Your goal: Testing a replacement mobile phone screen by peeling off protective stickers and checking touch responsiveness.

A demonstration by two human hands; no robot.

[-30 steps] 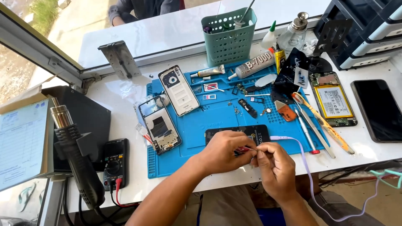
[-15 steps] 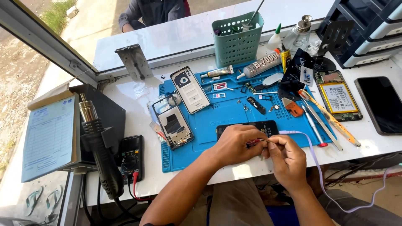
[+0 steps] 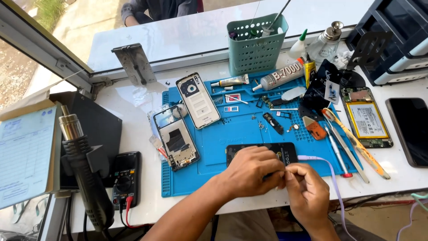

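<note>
My left hand (image 3: 250, 172) rests on the near edge of a black phone (image 3: 285, 151) that lies on the blue repair mat (image 3: 240, 134), fingers curled around its lower end. Close beside it my right hand (image 3: 307, 194) pinches the plug end of a lilac cable (image 3: 332, 178) at the phone's bottom right corner. The two hands touch at the fingertips. The cable runs from there off the table's front edge.
An opened phone frame (image 3: 176, 138) and a white back cover (image 3: 197, 100) lie at the mat's left. Tweezers and screwdrivers (image 3: 347, 143), a phone with exposed battery (image 3: 366, 118) and a dark phone (image 3: 412, 131) lie right. A hot-air gun (image 3: 84, 174), multimeter (image 3: 125, 178) and green basket (image 3: 256, 44) stand around.
Both hands stay together at the phone's near end with little movement. The camera view has shifted, so the bench sits further right and lower in frame.
</note>
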